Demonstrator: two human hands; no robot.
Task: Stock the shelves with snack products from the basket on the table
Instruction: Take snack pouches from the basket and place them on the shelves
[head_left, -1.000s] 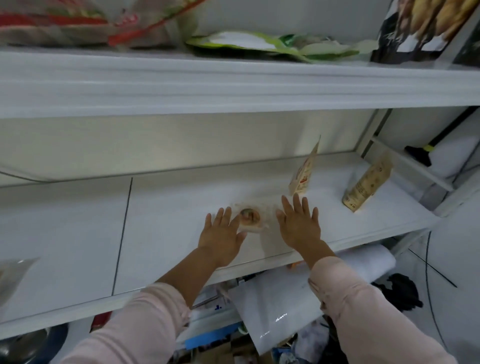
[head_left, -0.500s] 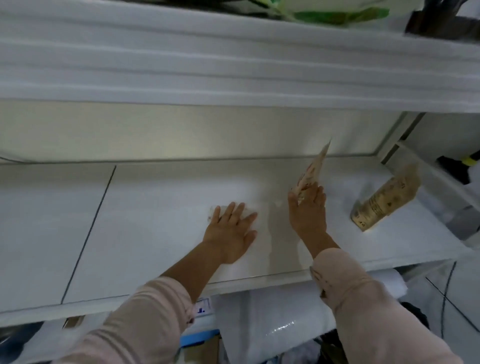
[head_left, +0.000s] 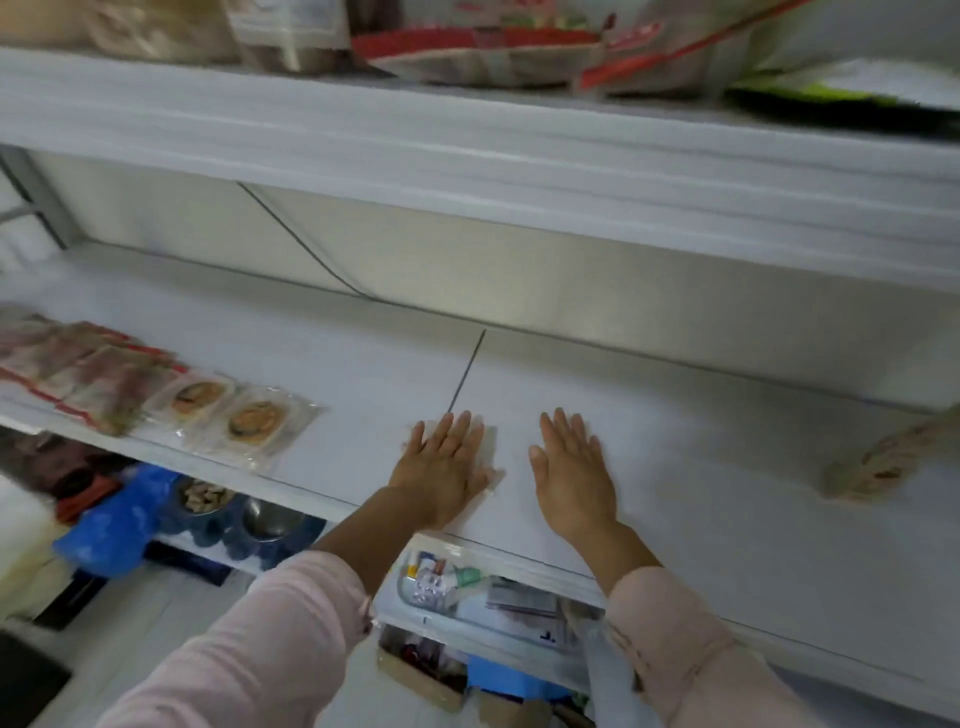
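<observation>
- The middle shelf (head_left: 675, 519) filled most of the view, with both hands laid on it near its front edge.
- The upper shelf (head_left: 467, 156) ran across at 12 o'clock and carried blurred snack bags (head_left: 488, 57).
- A row of flat packets (head_left: 104, 384) lay at 9 o'clock from the hands, ending in two clear packets of round snacks (head_left: 257, 421) near the shelf's front edge.
- A tan packet (head_left: 872, 462), too blurred to read, lay at 3 o'clock, well apart from the hands.
- The left hand (head_left: 444, 467) lay flat with its fingers straight and spread. It seemed to press down a thin clear packet (head_left: 492, 475), of which only a faint edge showed at the thumb side.
- The right hand (head_left: 574, 467) lay flat just beside it at 3 o'clock, fingers straight, gripping nothing.
- The basket and worktop were out of view.
- Judged step: settling one packet in place on the shelf, with a wide gap left between it and the row.
- The next move would likely call for sliding the packet toward 9 o'clock to join the row, or lifting both hands to fetch more from the basket.
</observation>
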